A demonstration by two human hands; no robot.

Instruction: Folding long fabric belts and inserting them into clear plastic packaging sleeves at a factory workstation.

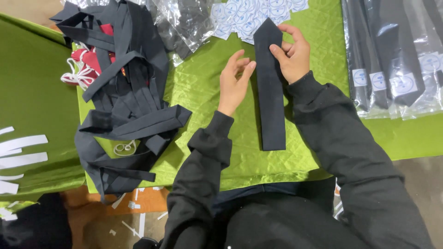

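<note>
Head view: right hand [291,53] pinches folded black tie [270,87] near its pointed end on green cloth [198,87]; left hand [234,83] open, empty, just beside tie.

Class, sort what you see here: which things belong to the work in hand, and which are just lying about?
In hand:
folded black tie
right hand holding it
left hand beside it

Lying about:
pile of black ties
bagged ties
round stickers
paper strips
</note>
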